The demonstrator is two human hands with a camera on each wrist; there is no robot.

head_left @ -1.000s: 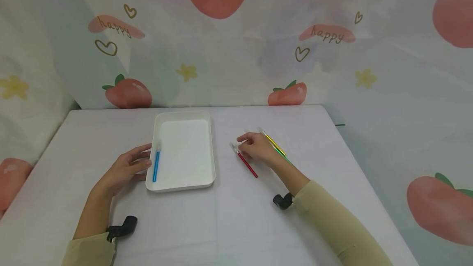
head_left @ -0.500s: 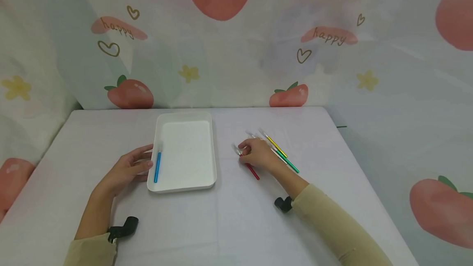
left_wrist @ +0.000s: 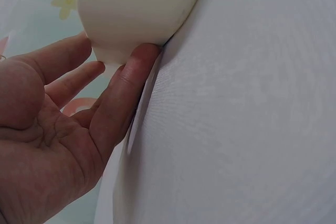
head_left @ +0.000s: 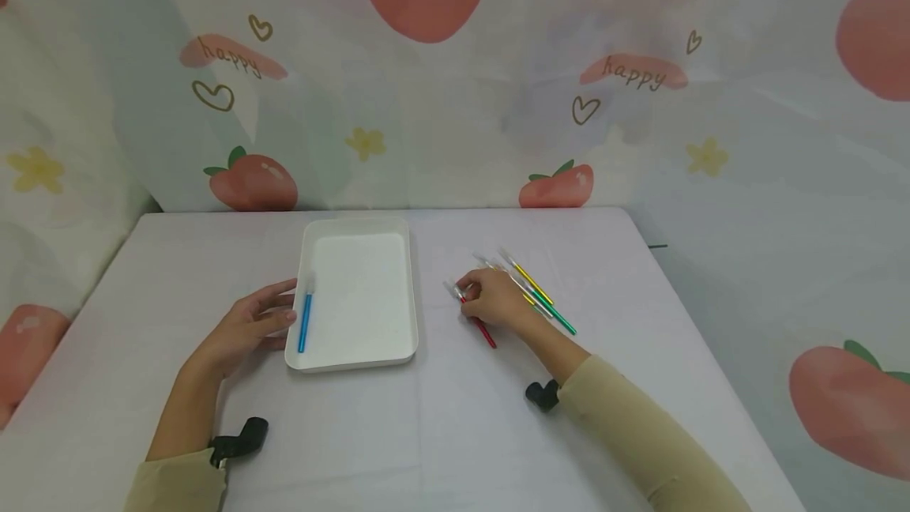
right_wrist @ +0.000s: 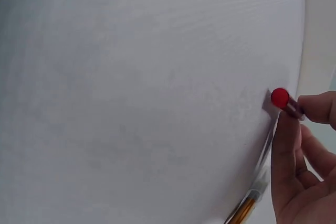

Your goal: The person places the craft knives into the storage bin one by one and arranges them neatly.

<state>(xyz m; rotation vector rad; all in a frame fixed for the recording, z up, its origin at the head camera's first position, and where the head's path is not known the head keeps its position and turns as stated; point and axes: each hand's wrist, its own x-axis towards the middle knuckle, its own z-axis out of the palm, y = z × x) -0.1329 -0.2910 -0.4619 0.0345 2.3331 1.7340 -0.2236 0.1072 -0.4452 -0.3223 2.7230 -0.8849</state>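
Nearest me, both sleeves lie on the desk (head_left: pixel 441 433), forearms angled inward. Half a second ago my right hand (head_left: pixel 498 303) was settling over the red pen (head_left: pixel 486 332); a second ago its fingers were stretched out above it. Now they are curled round the pen's upper part — the wrist view shows the red end cap (right_wrist: pixel 280 98) pinched between fingertip and thumb, though the pen looks to be lying on the desk yet, so I judge the grip made and the lift not begun. The wrist is low, knuckles up, the hand bent toward the left.

My left hand (head_left: pixel 249 326) has not moved in that time: fingers straight and relaxed, holding nothing, their tips against the near left wall of the white tray (head_left: pixel 359 358), palm turned toward the tray wall.

Inside the tray, along its left wall, lies the blue pen (head_left: pixel 305 322). Just right of my right hand the green pen (head_left: pixel 554 316) and, a little farther, the yellow pen (head_left: pixel 532 281) lie slanted on the desk — untouched.
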